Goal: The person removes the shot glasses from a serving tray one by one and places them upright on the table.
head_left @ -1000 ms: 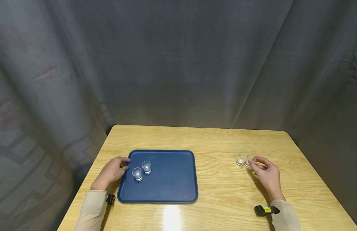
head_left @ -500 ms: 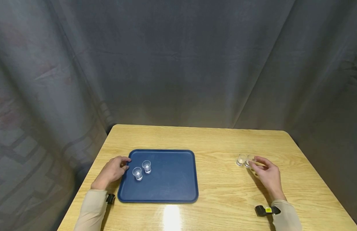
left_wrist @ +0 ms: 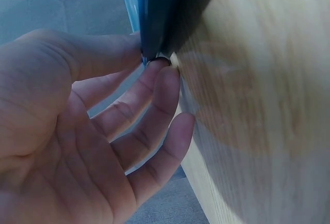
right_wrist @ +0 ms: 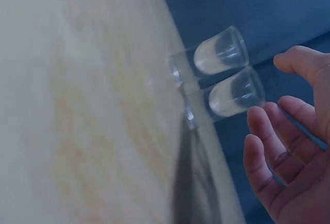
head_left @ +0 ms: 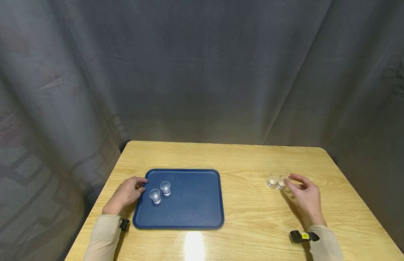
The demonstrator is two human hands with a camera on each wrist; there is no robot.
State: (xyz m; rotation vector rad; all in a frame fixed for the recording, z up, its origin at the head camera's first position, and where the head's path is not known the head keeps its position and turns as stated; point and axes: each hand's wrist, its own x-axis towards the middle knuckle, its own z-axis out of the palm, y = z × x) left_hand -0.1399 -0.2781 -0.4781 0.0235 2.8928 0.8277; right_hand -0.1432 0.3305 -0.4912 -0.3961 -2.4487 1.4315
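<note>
My left hand grips the left rim of a blue tray; in the left wrist view its thumb lies on one side of the tray edge and curled fingertips on the other. Two clear shot glasses, a nearer one and a farther one, stand upright on the tray's left part. On the table at right, two more shot glasses, the left and the right, stand side by side. Beside the right one, my right hand holds nothing, its thumb and fingers spread apart near the rim.
The wooden table runs between the tray and the right-hand glasses. Grey curtains hang behind it and along both sides. A bright light reflection lies on the wood in front of the tray.
My right hand has let go of the right shot glass and drawn slightly to the right. The glass stays next to its neighbour. My left hand and the tray have not moved.
</note>
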